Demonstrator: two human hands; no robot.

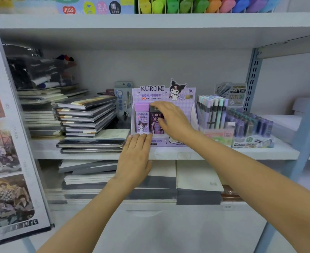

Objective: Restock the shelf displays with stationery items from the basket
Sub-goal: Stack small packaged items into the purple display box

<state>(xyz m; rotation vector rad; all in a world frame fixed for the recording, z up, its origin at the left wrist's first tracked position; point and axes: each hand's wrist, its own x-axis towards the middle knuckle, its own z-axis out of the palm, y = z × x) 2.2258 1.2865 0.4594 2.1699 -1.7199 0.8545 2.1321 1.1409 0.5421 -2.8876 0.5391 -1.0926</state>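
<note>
While the left hand [136,157] lies with straight fingers pressed against the front lip of the purple display box [152,95], the right hand [170,119] reaches into the box and pinches a dark pack [154,123], fingers curled over its top and thumb on its face. That dark pack stands upright in the box, touching a pale purple pack [142,121] that fills the left end. To the right of the two packs the box's back wall shows bare above the hand; lower down the wrist hides its floor. The box sits at the front edge of the white shelf [223,155], between a stack of notebooks [86,115] near its left wall and a tray of upright pens [212,112] close against its right wall. A carton of lead cases [251,125] sits further right, with bare shelf beyond it toward the blue upright [304,125]. Flat paper pads [198,176] lie stacked on the level below.
</note>
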